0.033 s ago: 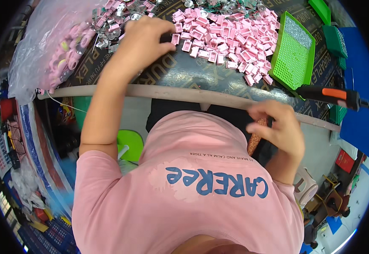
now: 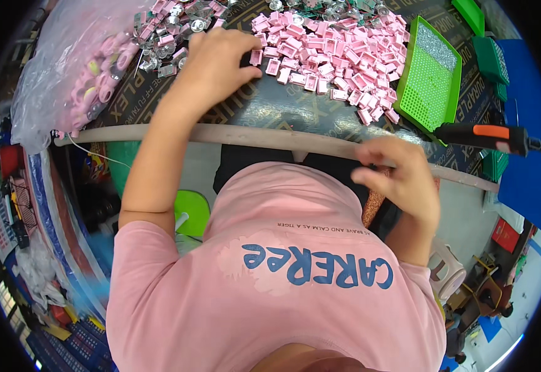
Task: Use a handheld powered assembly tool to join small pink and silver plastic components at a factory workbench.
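My left hand (image 2: pixel 221 65) reaches over the table at the left edge of a heap of small pink plastic housings (image 2: pixel 339 53). Its thumb and fingers are apart, and a single pink housing (image 2: pixel 256 57) lies just beyond the gap between them. I cannot tell whether a fingertip touches it. Just left of the hand is a pile of clear round parts and small circuit pieces (image 2: pixel 165 43). My right hand (image 2: pixel 404 180) hovers near the table's front edge, fingers curved and thumb spread, with nothing visible between them. It is slightly blurred.
A bright green tray (image 2: pixel 453 105) with small silvery pieces stands right of the heap. A black-and-orange tool handle (image 2: pixel 487 133) with a cord juts in below it. At left lies a clear plastic bag (image 2: pixel 47 80) beside pink ring-shaped parts (image 2: pixel 100 77). A pale rail (image 2: pixel 270 136) edges the table.
My left hand has shifted slightly right and down. My right hand has moved a little to the left and up. The heap and tray look the same.
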`<action>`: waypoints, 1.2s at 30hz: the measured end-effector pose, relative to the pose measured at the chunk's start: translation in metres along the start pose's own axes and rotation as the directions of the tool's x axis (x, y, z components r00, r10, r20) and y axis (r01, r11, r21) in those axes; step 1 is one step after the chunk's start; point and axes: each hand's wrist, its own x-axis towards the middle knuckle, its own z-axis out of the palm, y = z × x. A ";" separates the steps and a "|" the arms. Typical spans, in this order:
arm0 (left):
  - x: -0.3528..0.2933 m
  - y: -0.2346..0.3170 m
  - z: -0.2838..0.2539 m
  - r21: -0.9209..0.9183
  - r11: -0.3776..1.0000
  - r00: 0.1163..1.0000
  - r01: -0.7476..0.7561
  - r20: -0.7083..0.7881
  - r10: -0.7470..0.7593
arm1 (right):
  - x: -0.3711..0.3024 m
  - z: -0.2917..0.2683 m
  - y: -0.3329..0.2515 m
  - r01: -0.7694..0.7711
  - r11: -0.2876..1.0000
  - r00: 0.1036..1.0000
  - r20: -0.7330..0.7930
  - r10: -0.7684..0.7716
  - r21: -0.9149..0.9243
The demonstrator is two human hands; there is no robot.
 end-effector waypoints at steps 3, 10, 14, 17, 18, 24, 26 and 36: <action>-0.003 0.010 0.017 0.029 0.999 0.999 0.020 -0.035 -0.019 | 0.055 0.020 0.000 0.143 0.985 0.955 -0.247 -0.162 -0.095; -0.013 0.033 0.018 -0.346 0.921 0.965 0.179 -0.119 -0.233 | 0.199 -0.001 0.002 -0.028 0.855 0.616 -0.683 -0.393 -0.518; -0.023 0.058 0.018 -0.722 0.594 0.920 0.356 0.159 -0.358 | 0.233 -0.014 0.023 -0.085 0.801 0.721 -0.592 -0.361 -0.593; -0.034 0.075 0.028 -0.744 0.582 0.930 0.328 0.145 -0.338 | 0.237 -0.013 0.019 0.014 0.888 0.534 -0.748 -0.394 -0.459; -0.034 0.080 0.032 -0.781 0.539 0.930 0.316 0.142 -0.339 | 0.235 -0.012 0.018 0.073 0.894 0.401 -0.808 -0.432 -0.442; -0.038 0.084 0.051 -0.547 0.837 0.981 0.008 -0.156 -0.111 | 0.169 0.012 0.012 0.319 0.607 0.877 -0.470 0.102 0.727; -0.034 0.082 0.038 -0.363 0.930 0.969 -0.063 -0.245 -0.030 | 0.145 0.027 0.000 0.237 0.526 0.923 -0.358 0.139 0.817; -0.019 0.107 0.028 -0.956 -0.204 0.865 0.210 0.279 -0.417 | 0.090 0.064 0.019 0.196 0.155 0.962 -0.221 0.159 0.968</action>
